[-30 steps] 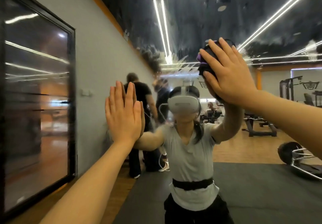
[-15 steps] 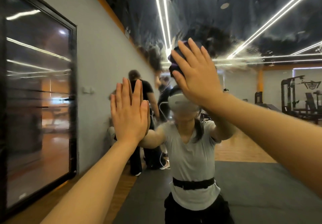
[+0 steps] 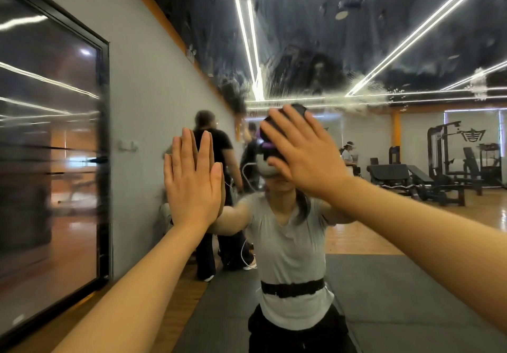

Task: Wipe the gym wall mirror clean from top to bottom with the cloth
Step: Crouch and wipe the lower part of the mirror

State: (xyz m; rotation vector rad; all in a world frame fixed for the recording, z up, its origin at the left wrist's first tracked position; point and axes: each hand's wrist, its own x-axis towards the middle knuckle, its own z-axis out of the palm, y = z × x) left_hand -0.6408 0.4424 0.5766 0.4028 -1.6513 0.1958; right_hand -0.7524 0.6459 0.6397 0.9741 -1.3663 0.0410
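Note:
The wall mirror (image 3: 356, 37) fills most of the view and reflects the gym and me. Wet streaks and smears (image 3: 365, 89) cross its upper part. My right hand (image 3: 304, 155) presses a dark cloth with a purple edge (image 3: 297, 109) against the glass at about head height, fingers straight and spread over it. Most of the cloth is hidden under the palm. Left of it, my left hand (image 3: 192, 185) lies flat on the mirror with its fingers together, pointing up, and holds nothing.
A black-framed glass panel (image 3: 104, 160) is set in the grey wall at the left. The mirror shows people standing behind me (image 3: 214, 160), weight machines and benches (image 3: 450, 160) at the right, and a dark floor mat (image 3: 411, 297).
My right hand has slid the cloth left across the glass, then down to head height. My left hand has stayed flat on the mirror in nearly the same place.

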